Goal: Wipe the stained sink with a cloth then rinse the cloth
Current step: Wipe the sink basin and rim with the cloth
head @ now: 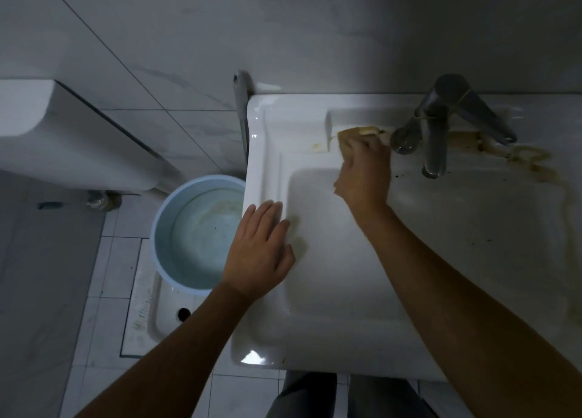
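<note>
1. Right hand [363,169] has its grip closed on the cloth [357,132], pressed to the sink [271,128] ledge beside the tap [436,134].
2. Left hand [259,254] lies flat, fingers spread, apparently resting on the sink's left rim.
3. Brown stains [522,156] streak the ledge right of the tap.

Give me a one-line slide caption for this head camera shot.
Right hand scrubs a brown stain beside the faucet with a cloth while the left hand braces on the sink rim.

Right hand [362,172] with cloth [359,132] on stained sink [271,128] ledge beside faucet [436,134].
</note>
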